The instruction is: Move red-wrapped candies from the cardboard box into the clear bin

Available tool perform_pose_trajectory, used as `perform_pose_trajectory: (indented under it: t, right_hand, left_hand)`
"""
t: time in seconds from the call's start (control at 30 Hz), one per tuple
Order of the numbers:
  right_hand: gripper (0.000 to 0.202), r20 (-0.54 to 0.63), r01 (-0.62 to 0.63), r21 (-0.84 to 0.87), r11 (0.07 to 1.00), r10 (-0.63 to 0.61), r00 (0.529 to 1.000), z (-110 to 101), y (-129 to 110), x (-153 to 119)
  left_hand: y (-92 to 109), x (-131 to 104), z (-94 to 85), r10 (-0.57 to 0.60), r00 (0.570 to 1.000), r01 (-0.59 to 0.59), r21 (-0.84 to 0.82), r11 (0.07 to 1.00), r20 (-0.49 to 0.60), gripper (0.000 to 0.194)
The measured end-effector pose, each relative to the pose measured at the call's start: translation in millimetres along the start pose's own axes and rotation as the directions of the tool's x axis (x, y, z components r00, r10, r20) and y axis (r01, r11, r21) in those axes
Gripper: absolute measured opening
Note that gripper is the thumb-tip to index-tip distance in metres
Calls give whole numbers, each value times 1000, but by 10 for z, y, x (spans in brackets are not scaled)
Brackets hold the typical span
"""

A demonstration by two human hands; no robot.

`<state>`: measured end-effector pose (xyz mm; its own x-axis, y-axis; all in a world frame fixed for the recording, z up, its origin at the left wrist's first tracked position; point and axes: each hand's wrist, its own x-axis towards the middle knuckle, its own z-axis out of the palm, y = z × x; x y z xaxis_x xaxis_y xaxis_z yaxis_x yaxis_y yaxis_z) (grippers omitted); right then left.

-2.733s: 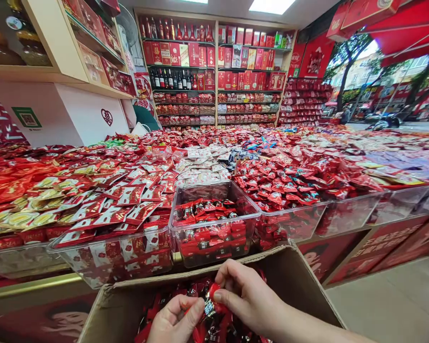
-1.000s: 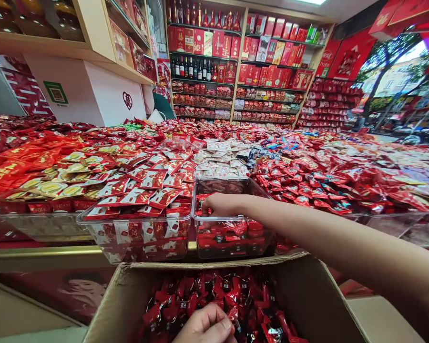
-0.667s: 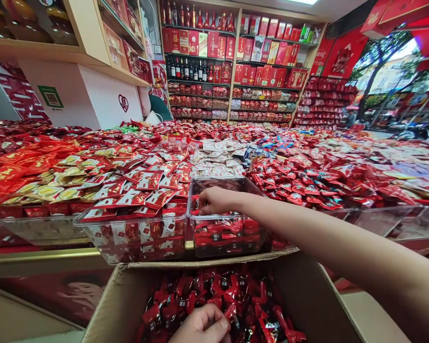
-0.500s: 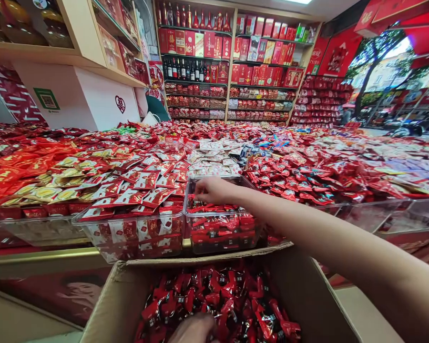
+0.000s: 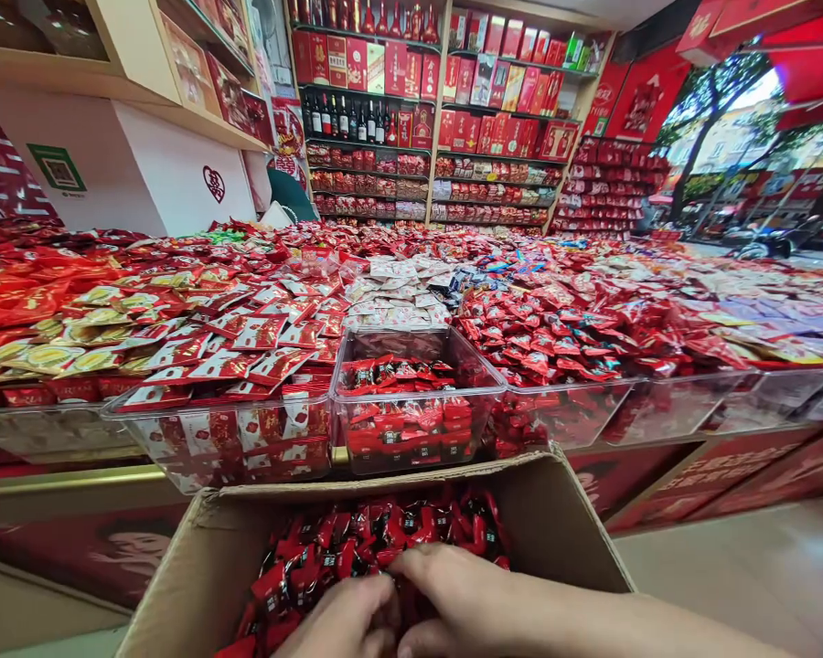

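Both of my hands are low inside a cardboard box point(image 5: 555, 512) of small red-and-black wrapped candies point(image 5: 302, 576). My left hand point(image 5: 347, 617) is curled among the wrappers, its fingers bent under; whatever is in them is hidden. Beside it, almost touching, my right hand point(image 5: 456, 589) reaches in from the right with fingers bent down over the candies and the thumb apart. Just beyond the box, a clear plastic bin point(image 5: 418, 399) is partly filled with similar red packets point(image 5: 404, 425), laid in rows at the front.
Bins heaped with red-and-white packets point(image 5: 247, 356) and red packets point(image 5: 541, 334) flank the clear bin. White packets point(image 5: 398, 292) lie behind it. Shelves of bottles and red boxes point(image 5: 411, 78) stand at the back. Tiled floor point(image 5: 741, 557) shows at right.
My right hand has come back from the clear bin down into the cardboard box, beside my left hand. The bin's contents now show fully. The view has shifted slightly.
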<state>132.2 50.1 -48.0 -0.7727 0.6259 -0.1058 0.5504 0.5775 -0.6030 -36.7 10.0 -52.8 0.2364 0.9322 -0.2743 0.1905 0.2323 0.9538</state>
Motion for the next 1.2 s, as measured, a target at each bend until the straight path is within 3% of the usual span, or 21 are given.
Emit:
perform_pose_trajectory:
  t: [0.07,0.2,0.3,0.4,0.53,0.6,0.77,0.83,1.03,1.2]
  right_hand:
    - [39,18,-59,150,987,57,998,-23,56,29]
    - [40,-55,-18,293,956,35,998,-238,5,51]
    - [41,-24,-58,373,926,72,997,-334,-13,44]
    - [39,18,-124,559,820,137,990,-357,-16,37]
    - [37,-76,-75,739,670,193,978,-373,-68,47]
    - [33,-129,-48,744,666,214,968,-377,-102,51]
    - [23,-215,-38,646,762,230,949,-360,-147,33]
    - [23,-214,-53,634,771,241,947,-353,-152,24]
    - [26,-180,-32,704,710,221,959,-353,-153,8]
    - [29,-289,66,617,784,148,946,-382,-170,7]
  left_hand:
    - [154,9,-6,74,996,-79,137,987,45,8]
    - [372,-32,-19,180,983,-183,290,939,39,7]
    - [429,-62,-35,212,977,-213,251,944,32,8]
    - [438,-71,-42,207,978,-203,155,967,-11,10]
    - [427,-65,-46,206,969,-209,-4,978,-135,14]
    - [412,-50,-44,189,969,-204,-82,976,-156,18]
    - [374,2,-14,38,999,-44,-247,968,-28,25]
    - [379,10,-7,19,1000,-25,-282,959,-23,25]
    - [439,-8,-18,24,972,-80,-237,968,-232,27]
    - [430,-1,1,10,940,-134,-342,930,-340,28]
